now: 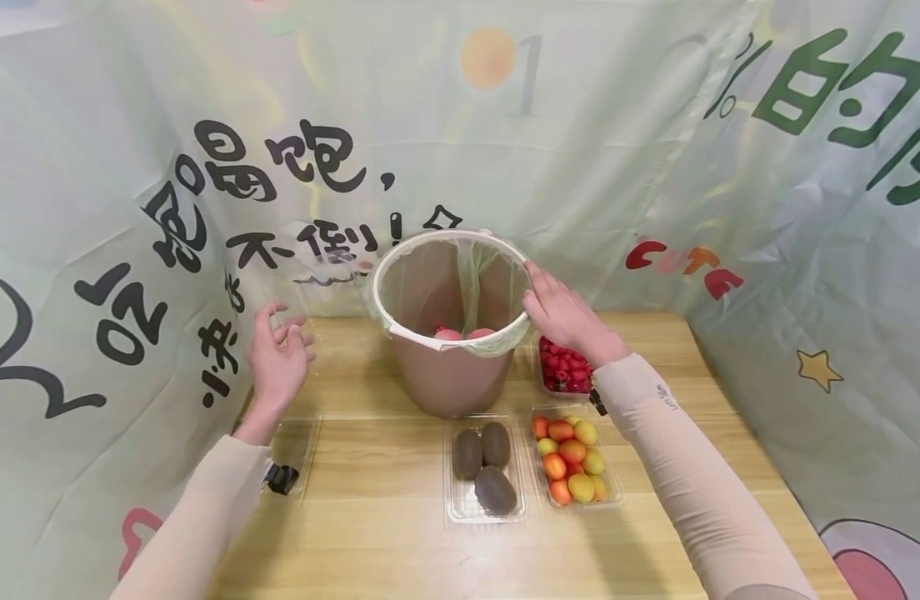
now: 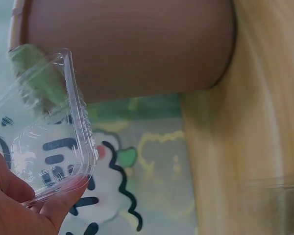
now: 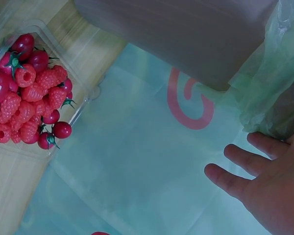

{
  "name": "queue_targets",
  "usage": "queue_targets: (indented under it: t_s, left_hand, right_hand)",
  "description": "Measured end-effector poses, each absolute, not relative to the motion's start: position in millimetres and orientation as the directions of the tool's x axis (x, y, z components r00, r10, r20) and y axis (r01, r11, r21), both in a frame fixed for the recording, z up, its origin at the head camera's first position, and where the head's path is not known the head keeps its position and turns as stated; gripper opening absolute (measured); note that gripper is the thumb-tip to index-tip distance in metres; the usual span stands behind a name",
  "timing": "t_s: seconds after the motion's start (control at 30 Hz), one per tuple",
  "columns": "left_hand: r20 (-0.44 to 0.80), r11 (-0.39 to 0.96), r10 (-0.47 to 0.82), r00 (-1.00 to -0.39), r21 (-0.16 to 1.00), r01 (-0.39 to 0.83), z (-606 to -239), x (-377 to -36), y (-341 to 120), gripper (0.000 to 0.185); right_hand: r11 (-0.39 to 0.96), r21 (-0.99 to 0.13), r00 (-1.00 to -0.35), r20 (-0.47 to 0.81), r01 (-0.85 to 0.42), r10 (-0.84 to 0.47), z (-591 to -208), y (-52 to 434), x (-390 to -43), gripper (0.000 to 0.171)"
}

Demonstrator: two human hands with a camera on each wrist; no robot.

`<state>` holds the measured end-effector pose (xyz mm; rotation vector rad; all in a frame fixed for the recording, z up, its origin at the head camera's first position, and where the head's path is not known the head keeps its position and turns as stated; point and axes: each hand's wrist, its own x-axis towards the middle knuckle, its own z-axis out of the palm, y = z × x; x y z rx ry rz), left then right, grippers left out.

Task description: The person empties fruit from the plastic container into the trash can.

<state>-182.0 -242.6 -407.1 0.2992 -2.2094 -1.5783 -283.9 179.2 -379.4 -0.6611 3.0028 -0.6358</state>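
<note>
Pinching a clear box (image 2: 79, 139) by a corner, the left hand (image 1: 278, 358) holds it left of the bin (image 1: 452, 379). Thin plastic like this should be light, slick and easily dented, so its stiffer edge suits fingers best. Beyond, the right hand (image 1: 568, 317) rests straight-fingered against the bin's rim.

Wooden table (image 1: 370, 533); on it I see three brown fruits (image 1: 495, 492) in a clear tray (image 1: 460, 509), small orange-yellow fruits (image 1: 572, 452) alongside, raspberries (image 3: 24, 111) near. Printed cloth (image 1: 580, 192) behind, yellow star (image 1: 818, 369) at right.
</note>
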Motion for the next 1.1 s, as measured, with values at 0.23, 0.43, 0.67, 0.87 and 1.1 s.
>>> queue_targets:
  t_s: [0.23,0.43,0.67,0.87,1.1]
  left_hand:
    - [0.185,0.403,-0.352,-0.918,0.915,0.030,-429,-168,-240,0.040]
    - [0.110,0.428,-0.285,-0.952,0.904,-0.023,-440,-156,-242,0.042]
    - [0.064,0.447,-0.234,-0.970,0.893,-0.049,-456,-146,-245,0.042]
    - [0.057,0.464,-0.196,-0.979,0.885,-0.041,-474,-136,-243,0.042]
    - [-0.014,0.493,-0.150,-0.989,0.866,-0.087,-493,-124,-238,0.045]
  right_hand:
    - [0.823,-0.400,-0.912,0.094,-0.402,-0.400,-379,179,-285,0.070]
    - [0.826,-0.392,-0.911,0.098,-0.405,-0.400,-381,179,-286,0.070]
    - [0.820,-0.402,-0.910,0.107,-0.408,-0.400,-381,178,-285,0.069]
    - [0.824,-0.399,-0.912,0.101,-0.403,-0.397,-381,179,-284,0.072]
    - [0.826,-0.393,-0.911,0.098,-0.405,-0.400,-380,178,-284,0.071]
